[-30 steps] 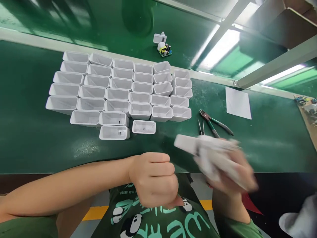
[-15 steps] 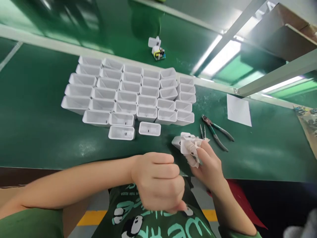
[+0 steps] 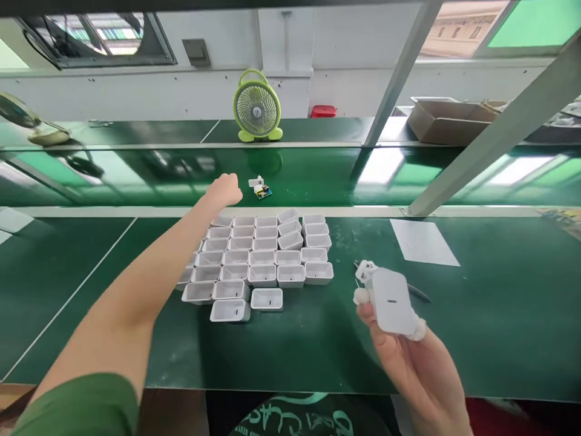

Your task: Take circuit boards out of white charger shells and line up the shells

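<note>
My left hand (image 3: 224,191) reaches far forward over the rows of white plastic cases (image 3: 235,272). Its fingers are curled into a fist, and whatever they may hold is hidden. Just right of it lies a small circuit board (image 3: 262,191) with a white plastic piece (image 3: 256,181) against it. At the right, my right hand (image 3: 411,363) grips a white plastic charger case (image 3: 393,301), its slotted end facing me. A smaller white part (image 3: 365,270) shows at the case's upper left. White coverings wrap some of this hand's fingertips.
Pliers lie behind the charger case, mostly hidden, with a handle (image 3: 418,293) showing. A white paper sheet (image 3: 424,242) lies farther back. On the raised shelf stand a green fan (image 3: 257,109) and a cardboard box (image 3: 447,123). A slanted metal post (image 3: 494,133) rises at right.
My view has tilted up. My left hand has gone from close to my body to far forward, above the cases. My right hand has turned the charger case so its slotted end faces me.
</note>
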{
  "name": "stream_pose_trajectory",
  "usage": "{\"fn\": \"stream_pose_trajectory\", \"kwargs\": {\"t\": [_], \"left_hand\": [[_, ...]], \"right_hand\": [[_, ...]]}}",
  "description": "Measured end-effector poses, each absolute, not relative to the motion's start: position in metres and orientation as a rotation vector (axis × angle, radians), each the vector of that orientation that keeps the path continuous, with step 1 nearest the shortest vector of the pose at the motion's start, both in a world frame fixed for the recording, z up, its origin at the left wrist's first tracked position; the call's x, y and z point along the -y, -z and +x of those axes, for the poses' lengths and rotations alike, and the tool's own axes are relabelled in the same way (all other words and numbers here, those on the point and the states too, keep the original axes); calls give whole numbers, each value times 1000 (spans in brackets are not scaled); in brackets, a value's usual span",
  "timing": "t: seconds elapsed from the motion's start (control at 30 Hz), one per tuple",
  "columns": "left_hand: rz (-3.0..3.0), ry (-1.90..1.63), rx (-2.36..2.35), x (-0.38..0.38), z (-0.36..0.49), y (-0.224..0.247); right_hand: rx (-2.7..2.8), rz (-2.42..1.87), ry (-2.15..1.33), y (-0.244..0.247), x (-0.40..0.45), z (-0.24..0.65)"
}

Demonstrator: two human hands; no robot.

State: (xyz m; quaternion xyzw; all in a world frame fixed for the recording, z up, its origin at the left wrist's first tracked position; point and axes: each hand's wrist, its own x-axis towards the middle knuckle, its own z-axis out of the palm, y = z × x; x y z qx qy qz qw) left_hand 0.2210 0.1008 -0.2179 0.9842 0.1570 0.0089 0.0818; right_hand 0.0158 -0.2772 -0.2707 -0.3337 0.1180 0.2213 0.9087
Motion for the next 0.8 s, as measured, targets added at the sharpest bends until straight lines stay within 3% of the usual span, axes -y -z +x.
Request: {"fn": "stream_pose_trajectory", "kwargs": {"t": [0.23, 0.5, 0.8], "left_hand": [[2968, -35, -395, -104, 256, 221], [2992, -294, -48, -120, 245, 229], [3090, -262, -363, -133, 291, 206]], "right_hand": [[-197, -531, -524, 282, 324, -5], [-96, -543, -274, 259, 312, 11], [-144, -382, -365, 250, 309, 15]]}}
